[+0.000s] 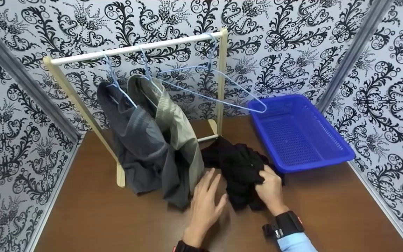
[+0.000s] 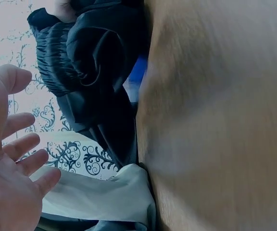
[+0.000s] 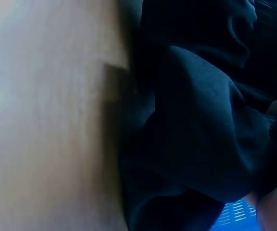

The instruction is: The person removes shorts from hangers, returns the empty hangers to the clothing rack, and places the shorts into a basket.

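Observation:
A crumpled black garment [image 1: 241, 164] with a gathered elastic waistband [image 2: 54, 60] is bunched over the brown table, left of the blue basket. My right hand [image 1: 270, 187] grips its right side with curled fingers. My left hand [image 1: 204, 204] is held just left of the garment with fingers extended and spread, and nothing lies in its palm. Beside that hand hang beige trousers [image 1: 180, 126] and dark grey trousers [image 1: 143, 140], each on a light blue hanger. A third blue hanger [image 1: 219, 101] on the same rod carries no garment.
A small rack with a white rod [image 1: 135, 48] and wooden posts [image 1: 221, 84] stands at the back left. The blue perforated basket [image 1: 313, 162] sits at the right on the brown table [image 1: 117, 217]. Patterned walls [image 1: 373, 115] enclose the back and sides.

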Motion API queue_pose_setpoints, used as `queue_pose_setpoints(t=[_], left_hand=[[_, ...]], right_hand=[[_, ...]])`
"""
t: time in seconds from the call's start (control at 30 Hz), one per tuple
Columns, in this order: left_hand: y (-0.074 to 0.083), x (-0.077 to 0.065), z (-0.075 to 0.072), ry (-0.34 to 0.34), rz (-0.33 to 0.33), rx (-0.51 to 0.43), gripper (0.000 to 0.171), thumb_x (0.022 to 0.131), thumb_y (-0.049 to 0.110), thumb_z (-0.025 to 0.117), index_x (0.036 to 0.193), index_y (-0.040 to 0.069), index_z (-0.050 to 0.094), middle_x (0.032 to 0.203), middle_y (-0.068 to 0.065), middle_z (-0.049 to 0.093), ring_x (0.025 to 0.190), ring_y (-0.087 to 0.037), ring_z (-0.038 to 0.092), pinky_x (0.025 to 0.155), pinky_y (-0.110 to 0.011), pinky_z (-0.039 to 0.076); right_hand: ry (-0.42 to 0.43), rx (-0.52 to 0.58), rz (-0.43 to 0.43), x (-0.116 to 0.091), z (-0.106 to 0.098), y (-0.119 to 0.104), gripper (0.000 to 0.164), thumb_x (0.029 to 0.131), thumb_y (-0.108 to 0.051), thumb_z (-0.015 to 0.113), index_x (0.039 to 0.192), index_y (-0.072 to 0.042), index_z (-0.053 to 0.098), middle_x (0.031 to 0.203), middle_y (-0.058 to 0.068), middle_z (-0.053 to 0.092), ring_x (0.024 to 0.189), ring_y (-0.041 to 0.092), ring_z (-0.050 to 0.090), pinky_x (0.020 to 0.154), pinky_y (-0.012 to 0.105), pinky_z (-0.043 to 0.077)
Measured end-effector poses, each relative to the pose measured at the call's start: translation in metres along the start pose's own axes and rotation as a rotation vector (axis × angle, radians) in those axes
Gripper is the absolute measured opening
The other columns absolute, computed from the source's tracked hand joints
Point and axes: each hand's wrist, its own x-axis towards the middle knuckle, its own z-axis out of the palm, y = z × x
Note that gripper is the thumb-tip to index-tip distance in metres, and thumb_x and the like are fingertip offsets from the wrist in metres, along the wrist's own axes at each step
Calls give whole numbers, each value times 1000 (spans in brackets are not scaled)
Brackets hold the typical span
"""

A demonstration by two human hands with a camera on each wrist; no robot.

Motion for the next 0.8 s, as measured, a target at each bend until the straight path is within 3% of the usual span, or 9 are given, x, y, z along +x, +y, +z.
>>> queue_pose_setpoints(t=[0.27,0.53,0.7,0.8], left_hand=[[3,9,4,25,21,-29,63,91,26,80,147,9,57,157,-14,48,143,-34,47,107,-51,46],[8,18,5,-13,5,-72,60,98,31,71,149,6,54,159,-15,44,146,-34,44,109,-55,43],[8,20,6,13,29,-59,60,98,32,71,149,5,54,159,-15,45,145,-35,44,109,-56,44],[7,22,6,29,42,-51,61,97,31,72,148,5,55,159,-15,46,145,-34,45,107,-57,45]], right_hand=[[46,79,-42,14,-9,-6,19,70,21,70,71,2,68,100,19,75,89,37,73,92,11,49],[118,118,-69,31,-19,-16,26,70,23,64,63,-1,59,96,20,74,86,39,71,93,11,48],[148,93,-42,40,-27,-20,26,72,21,64,60,-1,55,95,21,74,84,40,70,91,8,47],[173,72,-30,46,-33,-22,19,71,20,63,64,2,61,94,22,74,83,41,70,90,7,46]])
